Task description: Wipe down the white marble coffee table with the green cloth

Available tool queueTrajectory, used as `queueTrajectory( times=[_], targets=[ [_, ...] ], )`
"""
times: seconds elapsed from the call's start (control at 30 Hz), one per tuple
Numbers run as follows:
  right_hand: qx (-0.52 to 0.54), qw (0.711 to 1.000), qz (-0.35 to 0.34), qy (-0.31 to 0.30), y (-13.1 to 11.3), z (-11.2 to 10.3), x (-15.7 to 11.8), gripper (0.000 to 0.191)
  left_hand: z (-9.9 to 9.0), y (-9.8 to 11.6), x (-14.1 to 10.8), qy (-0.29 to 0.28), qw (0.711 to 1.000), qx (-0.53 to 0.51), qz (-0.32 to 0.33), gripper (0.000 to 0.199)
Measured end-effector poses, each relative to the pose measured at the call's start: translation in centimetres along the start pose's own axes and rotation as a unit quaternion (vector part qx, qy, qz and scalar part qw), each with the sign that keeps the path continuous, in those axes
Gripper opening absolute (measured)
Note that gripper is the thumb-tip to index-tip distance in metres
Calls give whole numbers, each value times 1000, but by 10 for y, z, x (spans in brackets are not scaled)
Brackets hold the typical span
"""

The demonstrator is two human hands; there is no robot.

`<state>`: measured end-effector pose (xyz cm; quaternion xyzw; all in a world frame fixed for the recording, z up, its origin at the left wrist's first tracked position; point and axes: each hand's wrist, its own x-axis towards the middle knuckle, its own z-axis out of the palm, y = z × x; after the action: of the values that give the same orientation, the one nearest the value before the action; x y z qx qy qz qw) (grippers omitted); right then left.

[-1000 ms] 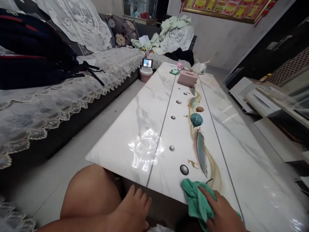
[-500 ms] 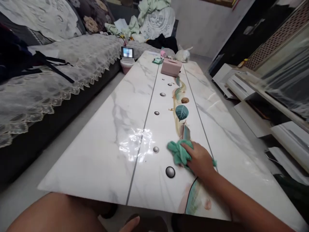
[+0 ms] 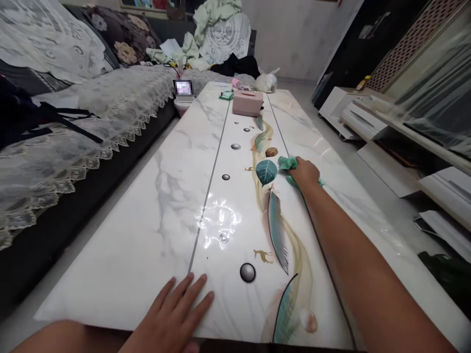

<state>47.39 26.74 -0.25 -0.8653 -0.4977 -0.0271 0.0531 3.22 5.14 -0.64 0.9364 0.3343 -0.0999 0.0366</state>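
Note:
A long white marble-patterned table (image 3: 140, 235) with printed leaves and feathers fills the middle of the view. My right hand (image 3: 306, 173) is closed on a green cloth (image 3: 288, 163), which lies against the tabletop right of the printed teal leaf. Part of the cloth shows beyond the hand on its right side. On the near edge of the table, my left hand (image 3: 176, 309) rests palm down with its fingers spread, holding nothing.
Toward the far end stand a pink box (image 3: 247, 103), a small green item (image 3: 226, 94) and a plastic bag (image 3: 266, 82). A lace-covered sofa (image 3: 125, 113) runs along the left. A small lit screen (image 3: 183, 88) stands beside it. White shelving (image 3: 390, 166) is at the right.
My right hand has moved the green cloth forward, farther up the table. My left hand has risen from below the near edge and now lies spread on the tabletop.

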Motion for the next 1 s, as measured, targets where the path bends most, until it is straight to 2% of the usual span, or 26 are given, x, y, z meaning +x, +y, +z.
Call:
queueTrajectory(
  times=[0.1,0.23,0.4,0.53,0.67,0.73,0.83,0.93,1.0],
  targets=[
    [-9,995,-85,-41,26,-7,-21,49,8,2,5,25,999,-12,-23,64],
    [-13,979,-194,-63,23,-16,-74,47,19,-3,7,53,998,-22,-24,57],
    [26,947,-304,-101,26,-24,-171,43,33,-11,0,123,992,23,16,62],
    [52,930,-351,-97,40,-25,-257,36,43,-11,-2,150,983,96,34,59],
    [35,906,-414,-81,61,-31,-318,31,54,-12,-1,175,975,131,49,56],
    [25,894,-440,-80,79,-35,-333,31,60,-12,0,196,970,135,60,57],
    [31,889,-449,-89,112,-39,-335,28,64,-10,6,210,966,136,59,57],
    [32,891,-448,-65,136,-35,-315,27,59,-6,15,205,967,134,67,55],
    [26,889,-455,-44,140,-29,-291,31,52,-2,21,196,972,108,68,56]
  ],
)
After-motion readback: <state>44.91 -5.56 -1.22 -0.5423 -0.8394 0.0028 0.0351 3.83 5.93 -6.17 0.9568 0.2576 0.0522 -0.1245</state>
